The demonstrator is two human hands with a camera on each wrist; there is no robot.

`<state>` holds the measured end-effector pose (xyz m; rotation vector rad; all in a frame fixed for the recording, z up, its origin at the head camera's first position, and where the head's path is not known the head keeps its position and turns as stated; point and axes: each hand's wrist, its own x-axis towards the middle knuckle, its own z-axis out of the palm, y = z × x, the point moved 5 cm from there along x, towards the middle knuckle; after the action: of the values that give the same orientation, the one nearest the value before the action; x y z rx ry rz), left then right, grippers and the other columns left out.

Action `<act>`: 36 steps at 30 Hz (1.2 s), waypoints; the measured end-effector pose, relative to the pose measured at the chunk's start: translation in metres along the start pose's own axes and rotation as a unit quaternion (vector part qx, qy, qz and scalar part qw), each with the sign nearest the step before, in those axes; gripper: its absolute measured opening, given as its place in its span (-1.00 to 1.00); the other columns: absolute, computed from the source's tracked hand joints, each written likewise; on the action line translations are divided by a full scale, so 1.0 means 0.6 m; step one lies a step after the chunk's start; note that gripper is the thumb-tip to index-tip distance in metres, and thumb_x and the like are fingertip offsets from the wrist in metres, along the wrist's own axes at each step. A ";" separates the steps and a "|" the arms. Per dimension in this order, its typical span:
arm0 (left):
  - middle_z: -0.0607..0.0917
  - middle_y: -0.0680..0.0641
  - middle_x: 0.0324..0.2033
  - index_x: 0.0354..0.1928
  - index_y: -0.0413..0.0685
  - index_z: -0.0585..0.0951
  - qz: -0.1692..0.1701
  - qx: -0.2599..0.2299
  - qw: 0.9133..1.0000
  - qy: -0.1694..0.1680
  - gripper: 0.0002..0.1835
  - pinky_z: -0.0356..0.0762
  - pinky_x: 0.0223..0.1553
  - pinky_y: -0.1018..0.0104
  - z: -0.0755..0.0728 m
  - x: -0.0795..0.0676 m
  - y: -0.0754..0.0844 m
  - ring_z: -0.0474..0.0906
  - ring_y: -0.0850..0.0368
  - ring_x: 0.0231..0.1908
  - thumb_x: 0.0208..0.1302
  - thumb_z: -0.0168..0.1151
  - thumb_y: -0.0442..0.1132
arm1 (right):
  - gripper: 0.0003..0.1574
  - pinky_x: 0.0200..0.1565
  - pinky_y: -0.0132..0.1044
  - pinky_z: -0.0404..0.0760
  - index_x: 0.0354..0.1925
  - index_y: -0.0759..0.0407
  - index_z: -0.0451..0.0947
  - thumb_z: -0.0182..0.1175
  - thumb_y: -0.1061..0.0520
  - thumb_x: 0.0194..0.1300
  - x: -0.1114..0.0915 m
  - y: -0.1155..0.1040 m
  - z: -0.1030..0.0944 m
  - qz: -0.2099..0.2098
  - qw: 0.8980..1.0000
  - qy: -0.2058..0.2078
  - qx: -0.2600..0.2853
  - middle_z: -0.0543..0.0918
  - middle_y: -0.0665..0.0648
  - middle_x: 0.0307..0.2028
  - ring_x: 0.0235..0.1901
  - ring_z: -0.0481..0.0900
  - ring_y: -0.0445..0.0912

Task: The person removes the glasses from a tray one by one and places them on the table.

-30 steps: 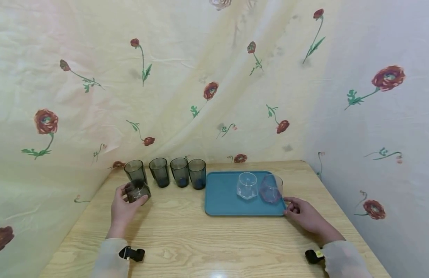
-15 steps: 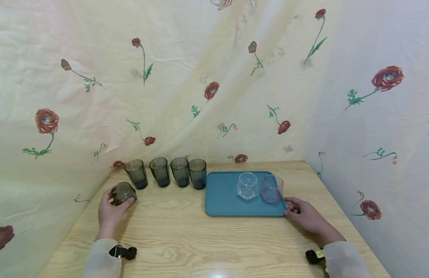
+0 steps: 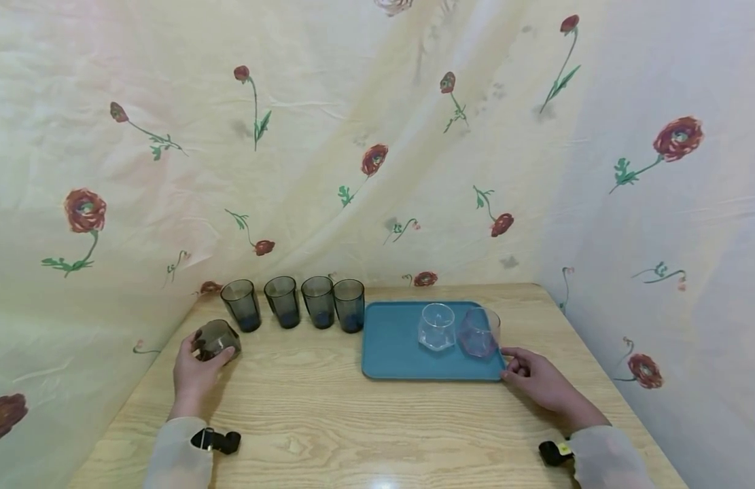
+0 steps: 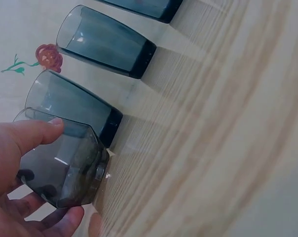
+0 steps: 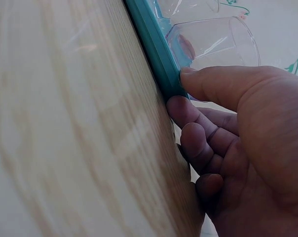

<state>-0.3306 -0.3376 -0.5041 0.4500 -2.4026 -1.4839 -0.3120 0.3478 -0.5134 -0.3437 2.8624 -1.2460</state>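
Note:
At the left of the table my left hand (image 3: pixel 194 373) holds a short smoky-grey faceted glass (image 3: pixel 219 340) between thumb and fingers. In the left wrist view the thumb lies over the near side of this glass (image 4: pixel 65 163), and its base is at or very near the tabletop. My right hand (image 3: pixel 539 382) grips the front right corner of a blue tray (image 3: pixel 389 353). The right wrist view has the thumb on top of the tray rim (image 5: pixel 156 54), the forefinger below. On the tray stand a clear faceted glass (image 3: pixel 436 329) and a pinkish one (image 3: pixel 478 333).
Behind the left hand, tall dark tumblers stand in a row along the back: a leftmost one (image 3: pixel 241 307), a second (image 3: pixel 283 303), a third (image 3: pixel 319 303), and one (image 3: pixel 349 307) beside the tray. Flowered cloth (image 3: pixel 310 136) hangs around the wooden table (image 3: pixel 328 428).
My left hand has carried the smoky glass left and down beside the leftmost tumbler, and has stayed there for the last half second. The right hand and tray have not moved.

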 end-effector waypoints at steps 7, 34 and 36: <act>0.20 -0.46 0.51 0.67 -0.17 -0.02 -0.015 -0.012 1.000 -0.021 0.10 0.24 0.42 -0.28 0.003 0.011 -0.005 0.22 -0.46 0.44 0.35 0.48 -0.02 | -0.29 -0.27 -0.33 0.49 0.42 0.47 0.37 0.33 0.15 0.48 0.000 -0.002 -0.002 -0.005 1.000 -0.006 0.005 0.59 0.07 -0.29 -0.38 0.48 -0.16; 0.15 -0.50 0.52 0.67 -0.20 -0.07 -0.015 -0.021 0.999 -0.044 0.12 0.15 0.47 -0.26 0.003 0.015 -0.003 0.12 -0.47 0.49 0.35 0.48 -0.04 | -0.31 -0.25 -0.33 0.51 0.42 0.43 0.38 0.33 0.15 0.48 0.004 0.008 -0.002 0.006 1.000 -0.006 0.007 0.59 0.08 -0.30 -0.38 0.49 -0.15; 0.13 -0.51 0.52 0.68 -0.19 -0.12 -0.018 -0.023 0.998 -0.048 0.15 0.14 0.47 -0.27 0.002 0.013 -0.004 0.10 -0.49 0.49 0.36 0.48 -0.04 | -0.30 -0.26 -0.33 0.51 0.42 0.43 0.37 0.33 0.15 0.48 0.005 0.009 -0.002 0.008 1.000 -0.007 0.008 0.59 0.08 -0.29 -0.37 0.49 -0.14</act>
<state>-0.3381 -0.3409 -0.5063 0.4231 -2.4391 -1.6073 -0.3160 0.3516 -0.5164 -0.3280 2.8354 -1.2593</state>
